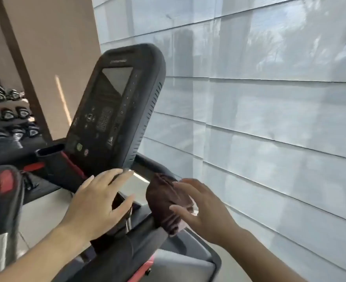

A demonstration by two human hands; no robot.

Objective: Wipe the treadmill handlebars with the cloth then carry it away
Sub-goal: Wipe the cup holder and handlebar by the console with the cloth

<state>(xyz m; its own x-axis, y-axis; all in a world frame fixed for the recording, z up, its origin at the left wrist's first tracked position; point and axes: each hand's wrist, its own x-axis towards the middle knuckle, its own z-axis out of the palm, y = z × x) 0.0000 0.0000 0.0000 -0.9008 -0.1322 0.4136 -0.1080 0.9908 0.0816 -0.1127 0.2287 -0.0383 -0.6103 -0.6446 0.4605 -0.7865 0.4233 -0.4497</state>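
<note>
Dark brown terry cloth (167, 202), bunched into a loose wad, lies draped over the black right-side handlebar (147, 224) of the treadmill, just near of the tilted console (117, 106) and close to the window blinds (269, 119) at right. Step in hand, as judged: the wiping phase, with the cloth on the bar and not yet carried off. The right hand (200, 208) is spread open, fingers extended; its fingertips and thumb touch the right flank of the cloth without closing round it. The left hand (98, 202) is likewise open, palm down, its fingers resting on or just above the black frame below the console; motion blur leaves it unclear whether they actually bear on the surface. Neither hand holds anything.

Next move, as judged: the right hand would need to close over the cloth, wrapping it about the handlebar so that it can be drawn along the bar's length toward the near end, the left hand steadying against the frame. A loose, unwrapped wad may slide off the sloping bar rather than rub it.

Background: a second machine's red-and-black grip (5, 184) at near left, and a rack of dumbbells (7, 121) at far left.
</note>
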